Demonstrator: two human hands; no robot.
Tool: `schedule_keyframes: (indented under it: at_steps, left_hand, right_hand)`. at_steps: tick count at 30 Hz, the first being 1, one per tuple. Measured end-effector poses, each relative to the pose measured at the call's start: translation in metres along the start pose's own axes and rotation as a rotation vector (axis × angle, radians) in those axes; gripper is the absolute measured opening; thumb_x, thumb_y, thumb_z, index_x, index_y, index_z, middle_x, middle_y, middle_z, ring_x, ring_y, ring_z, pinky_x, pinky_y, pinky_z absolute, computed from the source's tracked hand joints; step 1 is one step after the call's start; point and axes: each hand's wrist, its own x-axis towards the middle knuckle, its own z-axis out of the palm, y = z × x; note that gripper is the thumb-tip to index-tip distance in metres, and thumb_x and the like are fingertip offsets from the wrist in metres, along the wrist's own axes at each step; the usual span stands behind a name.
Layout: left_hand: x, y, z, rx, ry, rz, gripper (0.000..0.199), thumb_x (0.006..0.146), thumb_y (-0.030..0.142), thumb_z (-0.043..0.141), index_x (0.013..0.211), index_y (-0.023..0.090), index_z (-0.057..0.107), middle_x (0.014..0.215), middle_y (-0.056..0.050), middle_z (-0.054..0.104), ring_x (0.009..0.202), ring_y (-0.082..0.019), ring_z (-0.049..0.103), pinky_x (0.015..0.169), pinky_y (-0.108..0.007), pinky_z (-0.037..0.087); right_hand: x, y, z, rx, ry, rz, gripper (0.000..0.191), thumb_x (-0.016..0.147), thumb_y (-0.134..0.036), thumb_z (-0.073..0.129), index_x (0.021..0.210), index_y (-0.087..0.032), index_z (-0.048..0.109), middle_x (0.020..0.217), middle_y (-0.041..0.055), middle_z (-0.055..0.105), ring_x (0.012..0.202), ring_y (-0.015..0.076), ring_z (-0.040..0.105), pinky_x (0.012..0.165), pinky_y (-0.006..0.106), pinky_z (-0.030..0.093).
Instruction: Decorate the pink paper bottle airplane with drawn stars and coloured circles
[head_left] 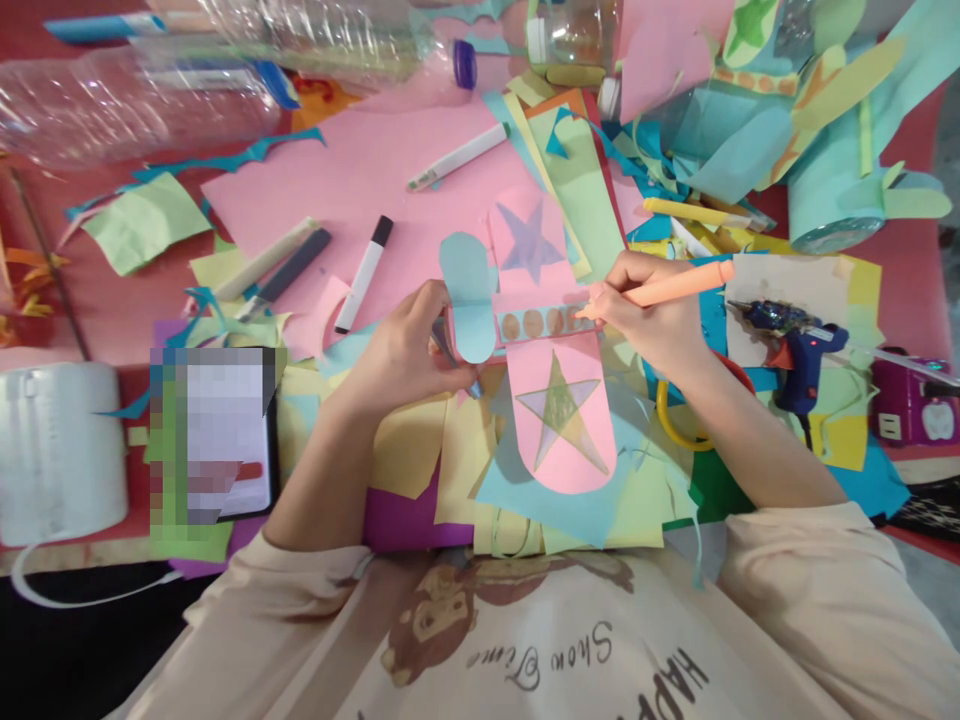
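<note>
My right hand is closed round an orange marker, its tip at a light blue strip with a row of brown dots. That strip crosses a pink paper piece with rounded ends. A green and purple star is on the pink piece's near part, and a purple star on its far part. My left hand grips the left side of this paper item, by a light blue rounded flap. A blue-tipped pen shows between its fingers.
A hot glue gun lies at the right, near yellow scissor handles. Clear plastic bottles lie along the back. A phone and white box are left. A black-capped marker lies on pink paper.
</note>
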Motion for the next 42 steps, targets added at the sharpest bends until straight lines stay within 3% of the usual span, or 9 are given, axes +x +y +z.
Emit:
schedule_keyframes:
  at_steps: [9, 16, 21, 33, 42]
  left_hand:
    - [-0.0014, -0.0016, 0.0006, 0.016, -0.019, -0.062, 0.041, 0.064, 0.027, 0.070, 0.097, 0.025, 0.045, 0.085, 0.000, 0.054, 0.076, -0.018, 0.056, 0.062, -0.030, 0.047]
    - [-0.0020, -0.0029, 0.0010, -0.002, -0.005, -0.060, 0.040, 0.063, 0.028, 0.070, 0.093, 0.025, 0.044, 0.083, 0.001, 0.053, 0.076, -0.018, 0.057, 0.062, -0.031, 0.047]
    - [-0.0026, -0.0027, 0.0006, -0.002, -0.005, -0.030, 0.040, 0.065, 0.026, 0.070, 0.095, 0.025, 0.044, 0.082, 0.002, 0.052, 0.074, -0.017, 0.057, 0.063, -0.031, 0.048]
    - [-0.0026, -0.0036, 0.0014, 0.047, -0.009, -0.026, 0.042, 0.064, 0.026, 0.069, 0.096, 0.024, 0.042, 0.084, 0.001, 0.053, 0.074, -0.016, 0.057, 0.061, -0.028, 0.048]
    - [-0.0021, -0.0035, 0.0022, 0.042, 0.000, 0.001, 0.043, 0.066, 0.027, 0.069, 0.100, 0.025, 0.043, 0.087, 0.001, 0.054, 0.074, -0.016, 0.057, 0.061, -0.028, 0.048]
  right_hand:
    - [-0.0012, 0.0008, 0.0013, -0.027, 0.044, 0.006, 0.037, 0.085, -0.028, 0.060, 0.056, -0.024, 0.037, 0.051, -0.0037, 0.045, 0.052, 0.0119, 0.052, 0.045, 0.028, 0.039]
    - [-0.0007, -0.0017, -0.0005, 0.010, -0.013, -0.008, 0.038, 0.081, -0.020, 0.060, 0.052, -0.022, 0.034, 0.050, -0.0047, 0.043, 0.047, 0.0089, 0.045, 0.044, 0.027, 0.037]
    - [-0.0007, -0.0017, 0.0001, 0.019, -0.042, -0.003, 0.038, 0.078, -0.015, 0.059, 0.051, -0.023, 0.033, 0.048, -0.0045, 0.040, 0.050, 0.0104, 0.050, 0.045, 0.027, 0.042]
    - [0.0006, -0.0008, -0.0004, 0.055, -0.001, 0.001, 0.037, 0.082, -0.021, 0.059, 0.054, -0.022, 0.035, 0.051, -0.0039, 0.045, 0.050, 0.0093, 0.049, 0.045, 0.026, 0.040]
    - [0.0011, -0.0003, -0.0004, 0.058, 0.025, -0.013, 0.039, 0.083, -0.022, 0.060, 0.054, -0.023, 0.035, 0.049, -0.0046, 0.039, 0.048, 0.0098, 0.046, 0.043, 0.027, 0.035]
